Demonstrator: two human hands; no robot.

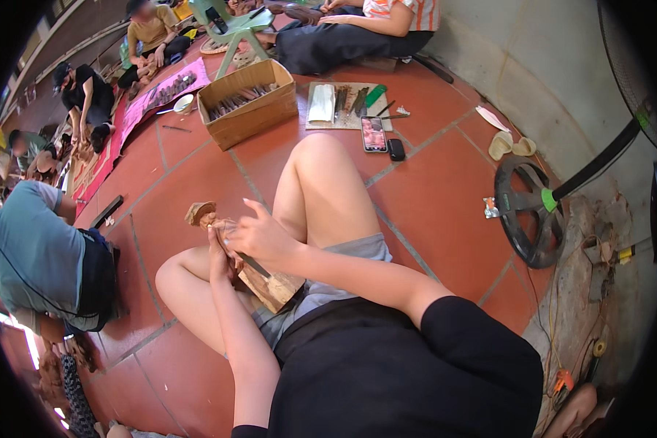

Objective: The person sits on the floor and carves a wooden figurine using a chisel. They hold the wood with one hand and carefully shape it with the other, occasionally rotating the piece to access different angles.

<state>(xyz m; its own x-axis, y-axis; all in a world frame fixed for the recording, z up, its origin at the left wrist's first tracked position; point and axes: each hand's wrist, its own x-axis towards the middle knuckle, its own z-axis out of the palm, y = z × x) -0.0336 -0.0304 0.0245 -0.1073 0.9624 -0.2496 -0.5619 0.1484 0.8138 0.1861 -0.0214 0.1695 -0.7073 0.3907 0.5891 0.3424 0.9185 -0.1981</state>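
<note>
I sit on a red tiled floor with my knees up. A carved wooden figure (270, 283) rests in my lap, its carved top (200, 214) pointing away from me. My left hand (217, 257) grips the figure around its middle. My right hand (261, 235) holds a thin metal carving tool (252, 264) against the wood, fingers curled around the handle. The tool's tip is hidden between my hands.
A cardboard box (250, 102) of carving tools stands ahead, with a phone (374, 133) and a board of tools (343, 106) to its right. A fan base (527, 212) lies at the right. Other people sit working at the left (44, 255) and far back.
</note>
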